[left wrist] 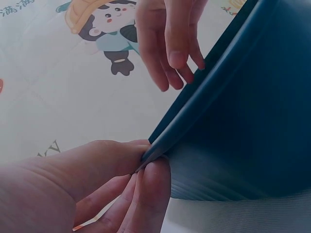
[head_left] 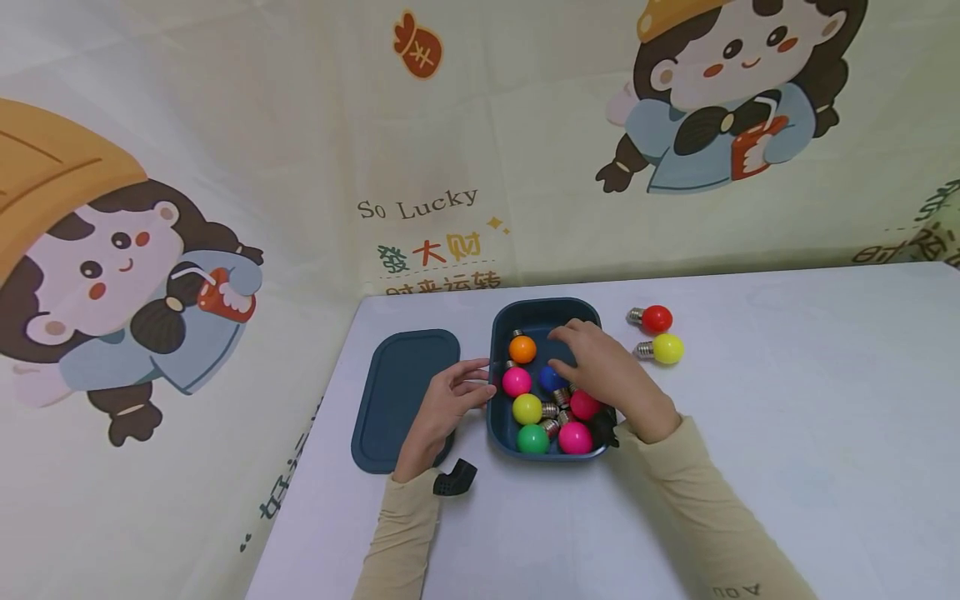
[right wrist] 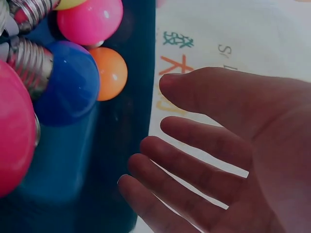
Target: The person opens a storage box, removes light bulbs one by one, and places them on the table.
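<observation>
A dark blue plastic box (head_left: pixel 543 313) holds several colored light bulbs with metal screw bases. At its left side my left hand (head_left: pixel 447 407) pinches the rim between thumb and fingers, as the left wrist view shows. My right hand (head_left: pixel 617 371) hovers over the box's right part, fingers apart and holding nothing. Below it is a blue bulb (right wrist: pixel 70 82). An orange bulb (head_left: pixel 522 349), a yellow bulb (head_left: pixel 527 409), a green bulb (head_left: pixel 532 439) and several pink bulbs, one pink bulb (head_left: pixel 517 382) at the left, lie inside. The right forearm partly covers the box's right edge.
A dark blue lid (head_left: pixel 401 392) lies flat left of the box, partly behind the left hand. Right of the box, a red bulb (head_left: pixel 656 319) and another yellow bulb (head_left: pixel 667 348) lie on the white table (head_left: pixel 810 417). A printed cloth (head_left: pixel 540 167) hangs behind.
</observation>
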A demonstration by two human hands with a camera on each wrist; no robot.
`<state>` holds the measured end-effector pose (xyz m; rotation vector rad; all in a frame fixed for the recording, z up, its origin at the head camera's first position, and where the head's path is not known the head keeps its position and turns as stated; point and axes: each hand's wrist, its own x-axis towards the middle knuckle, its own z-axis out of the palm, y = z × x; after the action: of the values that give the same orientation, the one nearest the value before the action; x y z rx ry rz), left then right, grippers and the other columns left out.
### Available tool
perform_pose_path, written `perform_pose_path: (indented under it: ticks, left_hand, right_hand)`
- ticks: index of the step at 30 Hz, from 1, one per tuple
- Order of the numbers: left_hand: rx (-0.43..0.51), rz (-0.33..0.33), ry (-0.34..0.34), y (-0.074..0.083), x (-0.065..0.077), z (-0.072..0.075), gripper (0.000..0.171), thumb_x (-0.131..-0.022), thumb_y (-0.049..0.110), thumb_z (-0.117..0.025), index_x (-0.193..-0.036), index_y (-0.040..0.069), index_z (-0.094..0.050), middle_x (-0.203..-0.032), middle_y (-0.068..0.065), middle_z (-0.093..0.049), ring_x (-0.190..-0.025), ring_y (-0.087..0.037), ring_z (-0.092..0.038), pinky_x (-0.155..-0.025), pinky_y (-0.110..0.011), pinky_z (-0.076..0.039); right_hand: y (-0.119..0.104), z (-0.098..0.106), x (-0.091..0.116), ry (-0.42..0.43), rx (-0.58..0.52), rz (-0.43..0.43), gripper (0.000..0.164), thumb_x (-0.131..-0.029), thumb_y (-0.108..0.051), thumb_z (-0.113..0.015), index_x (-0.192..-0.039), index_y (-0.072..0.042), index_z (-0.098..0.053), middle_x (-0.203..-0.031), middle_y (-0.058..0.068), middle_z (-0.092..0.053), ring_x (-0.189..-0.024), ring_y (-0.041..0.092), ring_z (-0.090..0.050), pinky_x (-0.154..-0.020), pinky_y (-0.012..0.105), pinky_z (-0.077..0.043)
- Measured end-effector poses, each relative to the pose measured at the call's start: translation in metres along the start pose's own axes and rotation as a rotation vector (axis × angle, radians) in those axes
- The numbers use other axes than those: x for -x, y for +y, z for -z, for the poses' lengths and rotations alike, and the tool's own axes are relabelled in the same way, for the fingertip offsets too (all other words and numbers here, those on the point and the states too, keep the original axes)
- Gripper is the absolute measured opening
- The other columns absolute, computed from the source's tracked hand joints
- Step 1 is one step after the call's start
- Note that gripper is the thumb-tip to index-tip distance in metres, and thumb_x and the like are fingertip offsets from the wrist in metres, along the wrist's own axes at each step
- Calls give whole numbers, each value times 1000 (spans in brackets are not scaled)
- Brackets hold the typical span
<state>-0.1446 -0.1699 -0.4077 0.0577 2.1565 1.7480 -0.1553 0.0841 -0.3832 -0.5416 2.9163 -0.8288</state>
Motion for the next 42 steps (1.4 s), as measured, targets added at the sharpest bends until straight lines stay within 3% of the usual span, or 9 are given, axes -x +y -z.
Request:
perform_pose_path:
  ticks: [11, 22, 42]
  left_hand:
    - [14, -6, 23, -28, -14, 3, 52, -90, 15, -74, -138, 11, -57, -125, -15, -63, -98, -17, -67, -85, -28, -58]
    - [16, -11, 14, -23, -9, 4, 51, -89, 16, -75, -137, 10, -58, -125, -15, -63, -99, -18, -67, -85, -29, -58]
    - [10, -17, 14, -26, -12, 6, 51, -90, 18, -75, -137, 11, -58, -124, -16, -63, -97, -18, -67, -83, -29, -58]
  right_hand:
    - [1, -12, -2, -31, 6, 18, 44, -90, -21, -74, -126, 2, -63, -122, 20, -61, -114, 33, -58, -97, 47, -53]
    - [-8, -17, -6, -152, -16, -29, 48, -91, -24, -73, -130, 2, -61, -124, 20, -62, -111, 32, -60, -98, 47, -52]
    - [-6, -24, -12, -193, 40, 9, 38, -87, -14, -77, -119, 2, -66, -114, 18, -63, -99, 29, -61, -94, 43, -54]
